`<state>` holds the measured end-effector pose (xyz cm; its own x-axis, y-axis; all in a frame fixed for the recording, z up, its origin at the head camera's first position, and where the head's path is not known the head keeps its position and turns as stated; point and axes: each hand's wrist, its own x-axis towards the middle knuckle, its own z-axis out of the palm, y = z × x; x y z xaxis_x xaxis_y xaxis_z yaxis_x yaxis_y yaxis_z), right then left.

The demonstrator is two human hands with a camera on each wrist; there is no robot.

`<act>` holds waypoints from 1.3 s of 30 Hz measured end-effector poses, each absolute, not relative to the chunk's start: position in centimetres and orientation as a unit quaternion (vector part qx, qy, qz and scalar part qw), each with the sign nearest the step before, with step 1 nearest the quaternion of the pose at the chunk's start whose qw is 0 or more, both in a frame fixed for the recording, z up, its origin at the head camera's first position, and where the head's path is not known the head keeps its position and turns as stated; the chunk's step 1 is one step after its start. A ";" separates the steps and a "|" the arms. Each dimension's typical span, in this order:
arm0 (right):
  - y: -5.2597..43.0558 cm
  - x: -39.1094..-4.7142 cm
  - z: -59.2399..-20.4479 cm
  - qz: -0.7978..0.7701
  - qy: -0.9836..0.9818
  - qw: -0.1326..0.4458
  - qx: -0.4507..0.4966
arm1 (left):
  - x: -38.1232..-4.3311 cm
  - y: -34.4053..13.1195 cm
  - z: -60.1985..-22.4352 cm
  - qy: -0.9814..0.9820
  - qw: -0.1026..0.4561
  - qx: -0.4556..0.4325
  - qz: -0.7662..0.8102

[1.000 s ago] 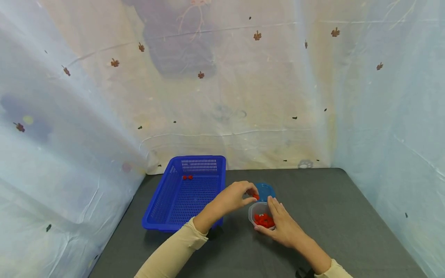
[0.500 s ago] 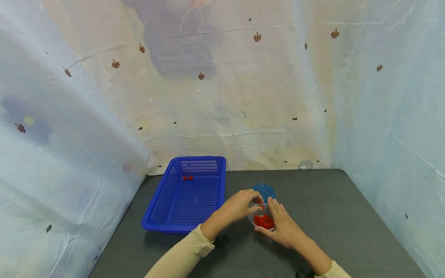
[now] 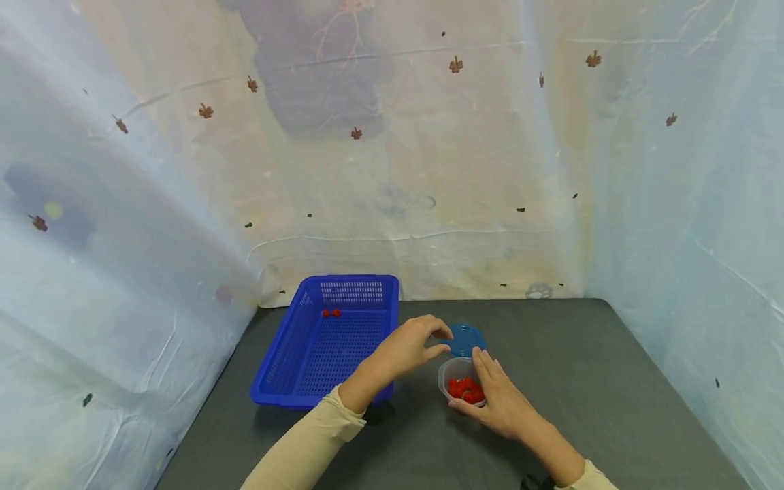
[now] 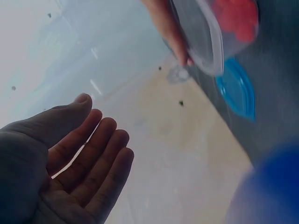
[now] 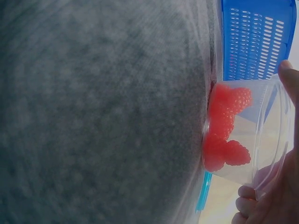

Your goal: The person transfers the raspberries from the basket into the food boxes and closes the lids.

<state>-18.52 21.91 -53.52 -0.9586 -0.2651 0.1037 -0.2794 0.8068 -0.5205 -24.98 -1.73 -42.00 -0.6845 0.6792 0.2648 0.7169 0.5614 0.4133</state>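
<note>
My right hand [image 3: 505, 405] holds a clear plastic tub [image 5: 268, 112], thumb on one side and fingers on the other. Several red raspberries [image 5: 222, 121] lie in the bottom of it. To the upper left of the tub, my left hand [image 3: 401, 350] hovers beside the blue lid [image 3: 467, 340]. In the left wrist view its fingers [image 4: 100, 163] are loosely bent with nothing between them. The lid lies on the table just behind the tub.
A blue perforated basket [image 3: 265, 381] stands on the dark grey table [image 3: 569, 367], left of the tub. Two small red raspberries [image 3: 331, 313] sit near its far end. Patterned sheeting [image 3: 490, 156] hangs behind and at both sides.
My left hand carried a raspberry over the tub and let it go inside. It has since drawn back up and left with nothing in it. The right hand has stayed on the tub.
</note>
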 end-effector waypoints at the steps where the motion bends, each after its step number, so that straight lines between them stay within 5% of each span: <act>1: 21.9 -18.5 -53.5 0.277 -0.950 0.012 0.142 | -25.1 -2.0 -41.8 -0.885 0.040 -0.391 -0.250; 15: 21.7 -18.6 -53.6 0.269 -0.953 0.021 0.139 | -29.9 -7.0 -39.9 -0.902 0.059 -0.306 -0.299; 39: 21.8 -18.5 -53.5 0.277 -0.949 0.023 0.146 | -38.4 -16.2 -45.8 -0.937 0.053 -0.111 -0.326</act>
<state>-18.48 21.83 -53.54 -0.9565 -0.2639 0.1242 -0.2893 0.8040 -0.5195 -38.40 -16.16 -45.79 -0.9698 0.1741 0.1709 0.2426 0.7625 0.5998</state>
